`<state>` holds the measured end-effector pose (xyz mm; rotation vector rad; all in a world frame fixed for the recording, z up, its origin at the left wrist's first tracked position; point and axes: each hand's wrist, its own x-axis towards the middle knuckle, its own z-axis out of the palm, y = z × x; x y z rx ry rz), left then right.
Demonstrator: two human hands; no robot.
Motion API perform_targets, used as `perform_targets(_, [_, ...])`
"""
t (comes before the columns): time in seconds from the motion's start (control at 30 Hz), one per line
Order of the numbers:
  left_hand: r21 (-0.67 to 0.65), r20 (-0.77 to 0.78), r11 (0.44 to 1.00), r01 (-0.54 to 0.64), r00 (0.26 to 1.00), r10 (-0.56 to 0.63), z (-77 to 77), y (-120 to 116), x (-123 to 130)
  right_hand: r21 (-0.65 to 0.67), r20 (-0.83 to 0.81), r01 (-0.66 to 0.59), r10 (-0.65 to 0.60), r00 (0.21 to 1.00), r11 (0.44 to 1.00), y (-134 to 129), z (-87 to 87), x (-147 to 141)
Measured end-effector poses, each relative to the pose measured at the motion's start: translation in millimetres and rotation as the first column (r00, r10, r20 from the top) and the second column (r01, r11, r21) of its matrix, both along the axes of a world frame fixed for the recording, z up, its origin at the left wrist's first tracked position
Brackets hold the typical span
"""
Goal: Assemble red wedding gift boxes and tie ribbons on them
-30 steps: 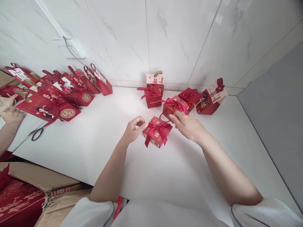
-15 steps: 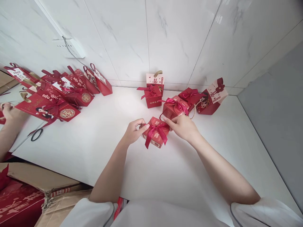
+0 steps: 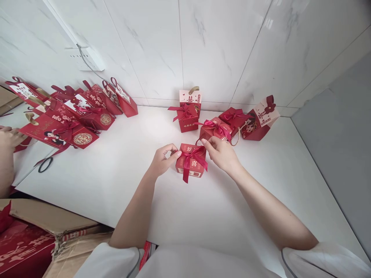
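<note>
A small red gift box point(image 3: 189, 168) with gold print sits on the white table in front of me, tied on top with a dark pink ribbon bow point(image 3: 193, 153). My left hand point(image 3: 165, 159) pinches the bow's left loop between thumb and fingers at the box's left edge. At the far right corner, the thumb and forefinger of my right hand point(image 3: 222, 154) are closed on a thin part of the ribbon. Just behind stands another red box with a bow point(image 3: 213, 129), partly covered by my right hand.
More red boxes stand by the wall: one in the middle point(image 3: 187, 122), one at right point(image 3: 259, 122). Several gift boxes point(image 3: 84, 141) crowd the left, with black-handled scissors point(image 3: 45, 165) nearby. Another person's hand point(image 3: 8, 138) is at far left. A cardboard carton point(image 3: 43, 216) stands lower left.
The small box has turned so its front faces me more squarely. My right hand has shifted slightly left and up. The other person's hand at far left has moved.
</note>
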<state>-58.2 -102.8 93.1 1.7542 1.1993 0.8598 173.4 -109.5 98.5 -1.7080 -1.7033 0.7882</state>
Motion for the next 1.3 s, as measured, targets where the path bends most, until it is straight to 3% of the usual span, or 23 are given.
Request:
perform_targets(0.33, [-0.097, 0.062, 0.991, -0.091, 0.993, 0.098, -6.0, 4.0, -2.2, -0.092, -0.403, -0.158, 0.108, 0.909, 0.983, 3.7, 4.2, 4.0])
perform_targets(0.47, [-0.152, 0.122, 0.985, -0.084, 0.987, 0.104, -6.7, 4.4, -3.4, -0.114, -0.47, -0.228, 0.149, 0.87, 0.967, 4.8, 7.5, 9.9])
perform_targets(0.67, [-0.142, 0.131, 0.986, -0.091, 0.985, 0.11, -6.6, 3.5, -2.9, -0.166, -0.448, -0.244, 0.147, 0.882, 0.955, 6.1, 9.7, 14.2])
perform_targets(0.97, [-0.112, 0.007, 0.985, -0.128, 0.992, 0.13, 0.7, 1.6, -3.8, -0.22, -0.333, -0.185, 0.105, 0.937, 0.958, 8.7, 1.7, 12.9])
perform_targets(1.2, [-0.09, 0.005, 0.985, -0.149, 0.989, 0.15, -1.5, 2.4, -3.8, -0.165, -0.287, -0.213, 0.16, 0.945, 0.963, 8.3, 6.0, 18.9])
perform_targets(1.3, [-0.054, 0.101, 0.987, -0.152, 0.982, 0.157, -3.4, 3.4, -3.2, -0.136, -0.258, -0.199, 0.16, 0.953, 0.97, 8.7, 8.2, 22.8])
